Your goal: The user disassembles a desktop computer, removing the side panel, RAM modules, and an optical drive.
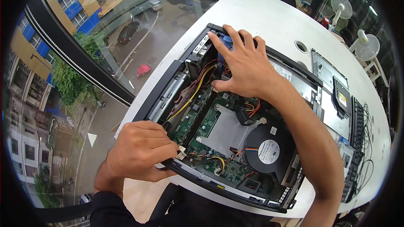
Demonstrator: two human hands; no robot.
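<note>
White table (269, 17) bears open computer case (235, 185); left hand (141, 151) pinches white connector (181, 151), right hand (242, 65) spread over cables (198, 88).

A round white label (269, 151) sits at the hub of the black fan. A small white square sticker (273, 130) lies just above it. A white rectangular label (283, 71) marks the drive. A yellow-and-white label (342, 99) sits on the black optical unit.

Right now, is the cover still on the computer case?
No, the computer case lies open on the white table, with its green circuit board and round black fan exposed beneath both hands.
</note>
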